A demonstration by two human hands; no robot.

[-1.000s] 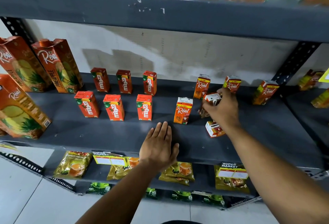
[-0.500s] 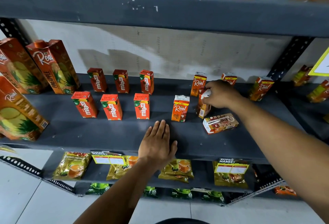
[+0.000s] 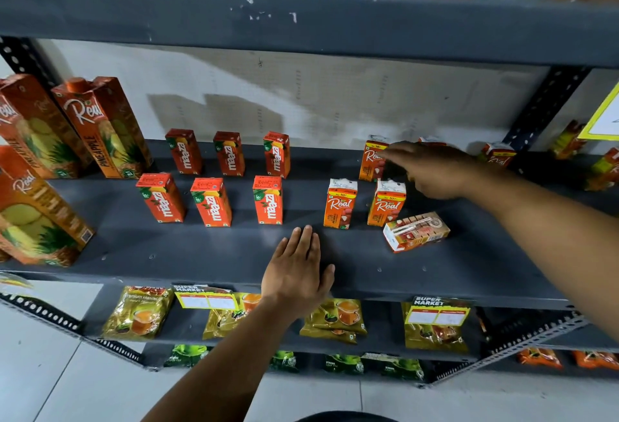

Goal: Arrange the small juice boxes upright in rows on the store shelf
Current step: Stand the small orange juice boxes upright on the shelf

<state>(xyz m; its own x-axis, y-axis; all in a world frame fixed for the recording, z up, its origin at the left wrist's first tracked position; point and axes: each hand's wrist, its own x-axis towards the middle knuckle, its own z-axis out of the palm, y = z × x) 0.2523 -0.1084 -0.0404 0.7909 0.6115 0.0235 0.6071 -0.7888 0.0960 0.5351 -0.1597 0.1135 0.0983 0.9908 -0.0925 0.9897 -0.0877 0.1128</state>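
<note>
On the grey shelf (image 3: pixel 201 254), the empty, open right hand (image 3: pixel 435 170) could knock over standing juice boxes (image 3: pixel 387 202) while reaching the fallen box (image 3: pixel 416 231).

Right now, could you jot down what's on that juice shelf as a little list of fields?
shelf: grey metal shelf, juice boxes on it
Maaza boxes: six upright, two rows of three
Real boxes: two upright in the front row, more behind, partly hidden by the arm
fallen box: one lying on its side, right of the front Real pair
big cartons: pineapple cartons at the far left
left hand: flat on the shelf, empty
right hand: open, empty, above the rear Real boxes
left to do: stand the fallen box up
</note>
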